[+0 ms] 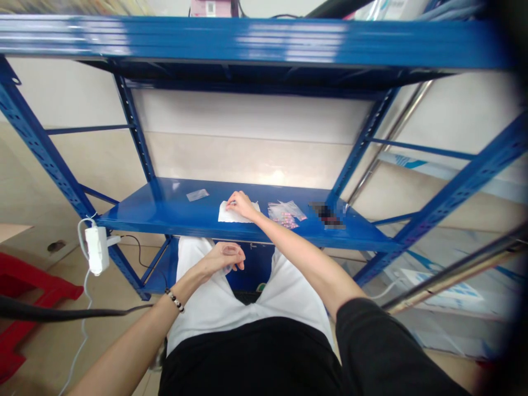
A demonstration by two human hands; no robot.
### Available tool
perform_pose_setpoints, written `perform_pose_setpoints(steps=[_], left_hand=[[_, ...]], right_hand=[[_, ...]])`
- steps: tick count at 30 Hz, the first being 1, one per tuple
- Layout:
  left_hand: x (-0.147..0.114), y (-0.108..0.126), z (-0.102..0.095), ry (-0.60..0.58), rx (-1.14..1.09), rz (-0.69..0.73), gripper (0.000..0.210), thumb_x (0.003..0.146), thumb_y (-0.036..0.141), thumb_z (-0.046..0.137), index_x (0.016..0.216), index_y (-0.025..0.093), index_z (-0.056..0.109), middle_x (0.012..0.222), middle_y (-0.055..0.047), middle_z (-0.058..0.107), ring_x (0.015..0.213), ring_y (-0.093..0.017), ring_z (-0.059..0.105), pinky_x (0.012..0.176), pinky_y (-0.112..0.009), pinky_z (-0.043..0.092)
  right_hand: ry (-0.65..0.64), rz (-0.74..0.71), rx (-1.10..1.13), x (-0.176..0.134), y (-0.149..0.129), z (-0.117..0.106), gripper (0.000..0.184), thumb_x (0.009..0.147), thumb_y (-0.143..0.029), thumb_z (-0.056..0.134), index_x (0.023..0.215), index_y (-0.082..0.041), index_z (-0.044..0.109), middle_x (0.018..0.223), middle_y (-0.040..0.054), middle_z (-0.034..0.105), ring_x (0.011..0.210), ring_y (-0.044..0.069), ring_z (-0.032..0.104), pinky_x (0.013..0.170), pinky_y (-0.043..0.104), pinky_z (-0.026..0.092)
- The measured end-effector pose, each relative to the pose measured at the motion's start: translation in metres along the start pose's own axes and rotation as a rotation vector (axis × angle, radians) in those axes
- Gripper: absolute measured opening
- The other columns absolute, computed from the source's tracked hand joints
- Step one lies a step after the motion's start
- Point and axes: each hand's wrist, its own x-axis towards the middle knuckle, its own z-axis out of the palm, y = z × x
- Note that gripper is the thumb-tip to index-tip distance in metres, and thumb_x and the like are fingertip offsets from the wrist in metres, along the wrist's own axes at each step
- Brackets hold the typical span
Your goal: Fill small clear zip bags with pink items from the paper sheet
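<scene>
My left hand (pixel 220 258) is in front of the shelf edge, above my lap. Its fingers curl around a small clear container (pixel 230 251) with a round rim; its contents cannot be made out. Over the shelf, my right hand (pixel 242 204) rests on a white paper sheet (pixel 226 214), fingertips pinched together near the sheet's left part. Whatever lies between those fingertips is too small to tell. Right of the sheet are clear bags (pixel 284 214) with small pink and orange pieces in them. A flat clear bag (pixel 197 195) lies to the left.
The blue shelf (pixel 185 217) has uprights on both sides and an upper shelf beam (pixel 185 41) overhead. A blurred-out dark item (pixel 328 215) lies at the right. A white power strip (pixel 97 250) hangs at the left post, near a red stool (pixel 33 291).
</scene>
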Motion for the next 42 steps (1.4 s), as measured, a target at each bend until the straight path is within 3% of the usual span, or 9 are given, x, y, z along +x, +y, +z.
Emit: perform_pose_setpoints(steps=[6,15,19,22,27,30,35,42], left_hand=[[0.009,-0.006,-0.007,0.161,-0.103,0.025,0.034,0.072,0.044,0.078,0.076,0.013,0.065,0.069,-0.007,0.068,0.056,-0.013,0.061,0.050,-0.022,0.043],[0.007,-0.010,-0.011,0.215,-0.134,0.011,0.030,0.069,0.038,0.081,0.075,0.013,0.064,0.068,-0.005,0.067,0.057,-0.012,0.060,0.052,-0.021,0.046],[0.011,-0.009,-0.019,0.220,-0.131,0.028,0.029,0.070,0.037,0.080,0.075,0.013,0.065,0.068,-0.005,0.067,0.059,-0.012,0.060,0.055,-0.022,0.047],[0.013,-0.007,-0.022,0.215,-0.153,0.033,0.029,0.070,0.037,0.080,0.074,0.014,0.063,0.069,-0.005,0.066,0.058,-0.012,0.060,0.055,-0.022,0.048],[0.009,-0.008,-0.019,0.218,-0.217,0.044,0.031,0.068,0.035,0.083,0.078,0.012,0.065,0.068,-0.006,0.067,0.061,-0.014,0.063,0.056,-0.024,0.050],[0.005,-0.008,-0.017,0.208,-0.221,0.066,0.032,0.067,0.035,0.083,0.078,0.011,0.065,0.068,-0.006,0.067,0.062,-0.015,0.063,0.059,-0.025,0.051],[0.003,-0.003,-0.012,0.156,-0.235,0.061,0.031,0.072,0.037,0.080,0.079,0.012,0.063,0.072,-0.005,0.067,0.062,-0.013,0.063,0.057,-0.023,0.049],[0.005,-0.006,-0.005,0.018,-0.130,0.031,0.032,0.079,0.041,0.073,0.091,0.011,0.069,0.079,-0.008,0.069,0.068,-0.016,0.064,0.060,-0.024,0.049]], right_hand=[[-0.026,-0.004,-0.014,0.001,-0.005,0.010,0.011,0.082,-0.028,0.072,0.086,-0.018,0.075,0.097,0.0067,0.070,0.099,0.022,0.055,0.087,0.029,0.039],[0.017,0.031,0.020,-0.003,-0.017,0.008,0.011,0.085,-0.023,0.064,0.081,-0.017,0.072,0.103,0.0082,0.068,0.103,0.024,0.054,0.092,0.034,0.038],[0.016,-0.144,0.295,-0.009,-0.036,-0.018,0.010,0.081,-0.025,0.071,0.077,-0.016,0.074,0.094,0.0062,0.070,0.094,0.019,0.060,0.090,0.032,0.041],[-0.064,-0.300,0.472,-0.029,-0.055,-0.043,0.011,0.079,-0.029,0.074,0.077,-0.017,0.075,0.098,0.0056,0.069,0.092,0.018,0.062,0.083,0.030,0.044],[-0.262,-0.493,0.415,-0.072,-0.079,-0.068,0.010,0.081,-0.026,0.072,0.075,-0.020,0.076,0.100,0.0038,0.068,0.095,0.018,0.061,0.092,0.034,0.042],[-0.291,-0.533,0.404,-0.083,-0.081,-0.071,0.011,0.084,-0.026,0.069,0.078,-0.020,0.077,0.101,0.0048,0.069,0.097,0.019,0.061,0.093,0.034,0.042],[-0.237,-0.434,0.497,-0.075,-0.063,-0.072,0.013,0.085,-0.027,0.067,0.082,-0.018,0.077,0.096,0.0055,0.072,0.091,0.018,0.063,0.086,0.031,0.046],[-0.093,-0.024,0.768,-0.087,-0.031,-0.049,0.012,0.083,-0.024,0.068,0.087,-0.014,0.075,0.087,0.0076,0.073,0.083,0.017,0.065,0.078,0.029,0.049]])
